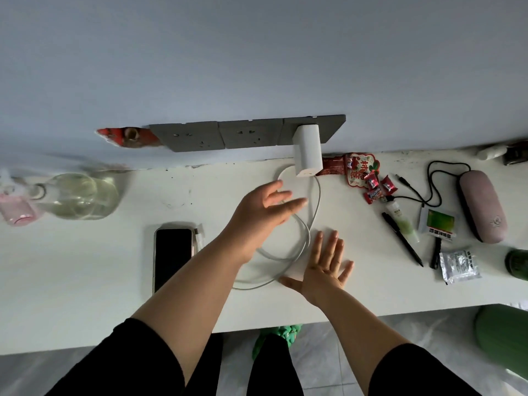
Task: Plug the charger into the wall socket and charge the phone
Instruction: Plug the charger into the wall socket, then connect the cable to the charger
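A white charger block sticks out of the rightmost panel of a grey wall socket strip. Its white cable loops down over the white desk and runs left under my forearm toward the phone. The phone lies screen up and dark, and a white plug sits at its top right corner. My left hand hovers open over the cable, below the charger, holding nothing. My right hand rests flat on the desk with fingers spread, just right of the cable loop.
A glass bottle and pink item lie at the left. Right of the charger are red snack wrappers, a black pen, a black cable, a pink case, a silver sachet and a green cushion.
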